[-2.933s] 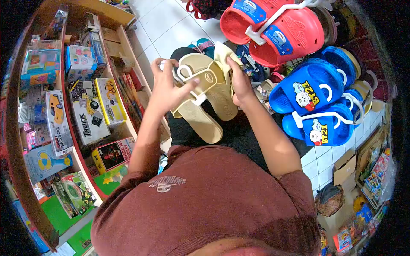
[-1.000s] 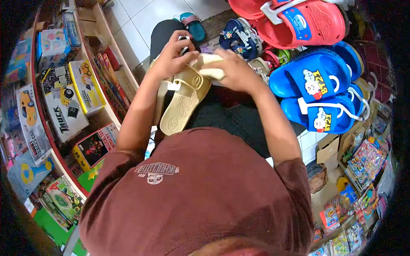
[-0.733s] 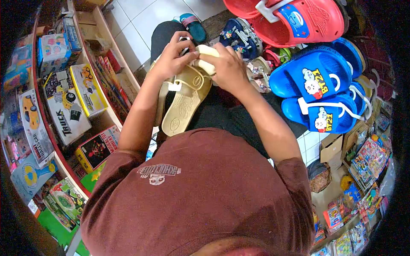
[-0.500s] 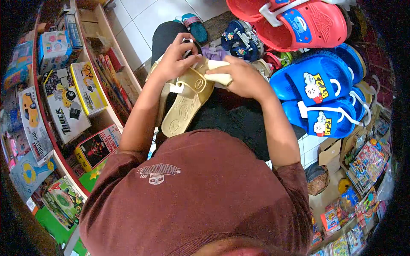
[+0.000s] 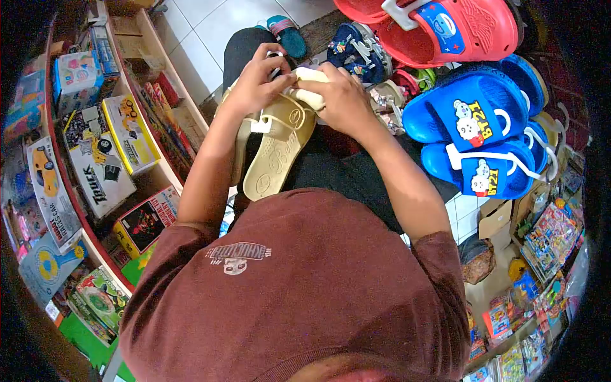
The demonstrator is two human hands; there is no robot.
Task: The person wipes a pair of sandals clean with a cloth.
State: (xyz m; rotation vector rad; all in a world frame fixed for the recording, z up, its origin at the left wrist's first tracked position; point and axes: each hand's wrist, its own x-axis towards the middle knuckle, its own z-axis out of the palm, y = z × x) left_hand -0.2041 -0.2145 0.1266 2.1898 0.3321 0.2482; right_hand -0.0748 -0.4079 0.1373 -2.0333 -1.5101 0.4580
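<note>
I hold a pair of beige sandals [image 5: 275, 159] joined on a white plastic hanger [image 5: 261, 125], soles hanging down toward my chest. My left hand [image 5: 254, 86] grips the top of the pair at the hanger hook. My right hand [image 5: 340, 102] is closed over the toe end of the second beige sandal [image 5: 310, 97], pressing it against the first. Both hands meet above my dark trousers.
Blue BT21 slippers [image 5: 474, 137] and red clogs [image 5: 445, 28] hang on white hangers at the right. A wooden shelf [image 5: 162, 159] of boxed toys, including a truck box [image 5: 95, 165], curves along the left. Small shoes [image 5: 359, 54] lie on the tiled floor ahead. Packets hang at lower right.
The sandals came down from a spread, raised position and were pressed together. Over the last second my right hand shifted back and forth over the toe end; my left hand kept its grip.
</note>
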